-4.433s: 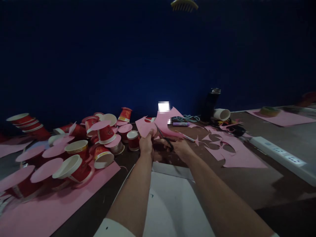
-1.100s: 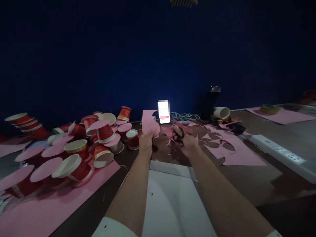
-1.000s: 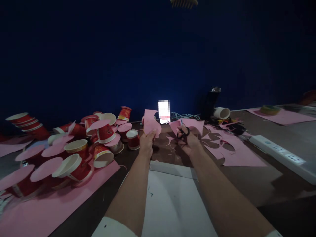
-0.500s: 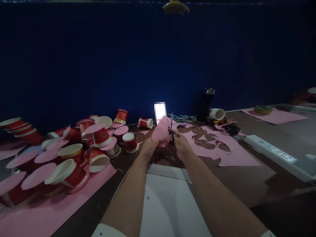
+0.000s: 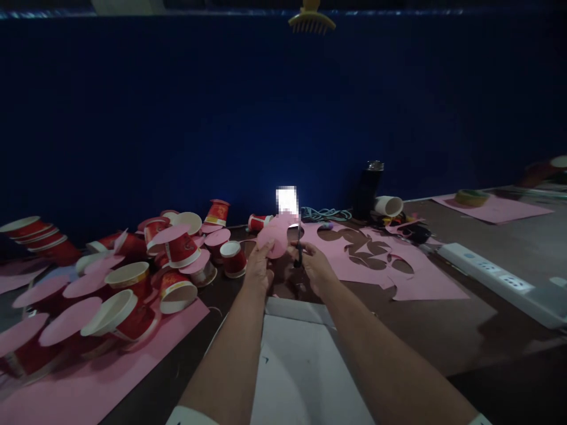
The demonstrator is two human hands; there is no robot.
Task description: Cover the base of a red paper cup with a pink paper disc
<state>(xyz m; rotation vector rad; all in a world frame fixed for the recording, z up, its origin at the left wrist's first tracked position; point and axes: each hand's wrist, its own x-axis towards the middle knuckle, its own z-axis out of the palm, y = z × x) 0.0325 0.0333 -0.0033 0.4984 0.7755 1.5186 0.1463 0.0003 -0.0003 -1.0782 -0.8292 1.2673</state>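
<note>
1. In the centre of the frame, the left hand [image 5: 259, 267] pinches a pink paper [image 5: 271, 241] between thumb and fingers; the paper rises above and to the right of the thumb, with a rounded edge toward the hand.
2. Just right of it, the right hand [image 5: 315, 267] grips a pair of scissors [image 5: 298, 251] by the dark handles, blades pointing up along the paper's right side. Whether the blades touch the paper, I cannot tell.
3. Held items: one paper, one pair of scissors.
4. Red cups crowd the left half, more than ten, overlapping too much for an exact count; one red cup [image 5: 233, 260] stands nearest the left hand. A leaning cup stack [image 5: 39, 239] is at the left edge.
5. At least six pink discs lie on cups there, one pink disc [image 5: 69, 320] at lower left.
6. One pink sheet [image 5: 110, 383] spreads across the lower left; cut-out pink paper [image 5: 427, 286] lies right of centre, its pieces overlapping.
7. Right side: one power strip [image 5: 496, 280], one dark bottle [image 5: 369, 192], one white cup [image 5: 388, 206] on its side, one tape roll [image 5: 472, 198].
8. One lit screen [image 5: 287, 199] stands behind the hands; one yellow toothed clip [image 5: 312, 22] hangs at top centre.
</note>
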